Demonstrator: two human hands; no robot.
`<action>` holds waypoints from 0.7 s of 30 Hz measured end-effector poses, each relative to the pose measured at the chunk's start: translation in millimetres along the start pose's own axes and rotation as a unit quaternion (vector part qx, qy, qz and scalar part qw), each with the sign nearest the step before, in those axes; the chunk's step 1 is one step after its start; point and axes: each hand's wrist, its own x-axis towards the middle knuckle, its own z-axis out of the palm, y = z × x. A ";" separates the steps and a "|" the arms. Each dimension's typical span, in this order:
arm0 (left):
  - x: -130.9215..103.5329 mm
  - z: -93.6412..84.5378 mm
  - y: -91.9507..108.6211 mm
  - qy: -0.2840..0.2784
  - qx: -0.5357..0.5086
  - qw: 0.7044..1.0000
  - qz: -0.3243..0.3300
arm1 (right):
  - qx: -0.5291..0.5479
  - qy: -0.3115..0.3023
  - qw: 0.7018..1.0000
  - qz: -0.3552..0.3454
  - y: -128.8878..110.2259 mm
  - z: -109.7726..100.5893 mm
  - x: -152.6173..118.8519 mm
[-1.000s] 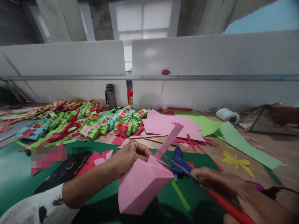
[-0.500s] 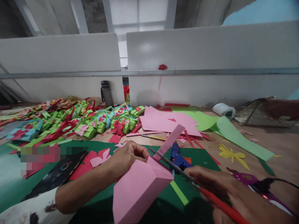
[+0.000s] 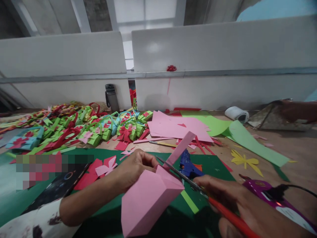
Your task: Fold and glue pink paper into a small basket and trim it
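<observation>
My left hand (image 3: pixel 140 167) pinches the upper edge of a folded pink paper box (image 3: pixel 151 201), held tilted above the green cutting mat (image 3: pixel 210 211). From the box's top a pink paper strip (image 3: pixel 182 147) sticks up to the right. Red-handled scissors (image 3: pixel 223 211) are gripped in my right hand (image 3: pixel 228 198), their blades lying across the base of that strip. Behind the blades sits a blue glue gun (image 3: pixel 188 165). A light green strip (image 3: pixel 190 202) lies on the mat under the scissors.
Several green and blue paper bags (image 3: pixel 99 127) are heaped at the left back. Pink sheets (image 3: pixel 170 127) and green sheets (image 3: pixel 257 147) lie behind. A black phone (image 3: pixel 61 183) is by my left forearm. At the right are a yellow paper butterfly (image 3: pixel 245 160) and a purple corded device (image 3: pixel 262 190).
The scissors and my right hand have shifted very slightly left, with the blades still at the strip's base. The box and my left hand are nearly unmoved; the view has tilted a little.
</observation>
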 end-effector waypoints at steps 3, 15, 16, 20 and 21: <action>0.3 0.7 -0.2 0.005 -0.004 1.000 -0.001 | -0.001 -0.012 1.000 0.024 3.5 2.7 -1.9; -2.3 3.1 5.9 0.002 -0.020 0.999 -0.035 | -0.001 -0.039 0.999 -0.012 -13.1 0.6 8.9; -2.5 3.1 5.9 0.003 -0.020 0.999 -0.035 | 0.000 -0.037 0.999 -0.010 -13.1 1.0 8.8; -1.2 2.2 4.3 0.002 -0.026 0.999 -0.035 | 0.009 -0.043 0.999 -0.001 -10.6 2.6 8.3; -0.7 1.7 3.8 0.001 -0.028 0.999 -0.033 | 0.009 -0.052 0.999 0.002 -10.1 2.7 8.3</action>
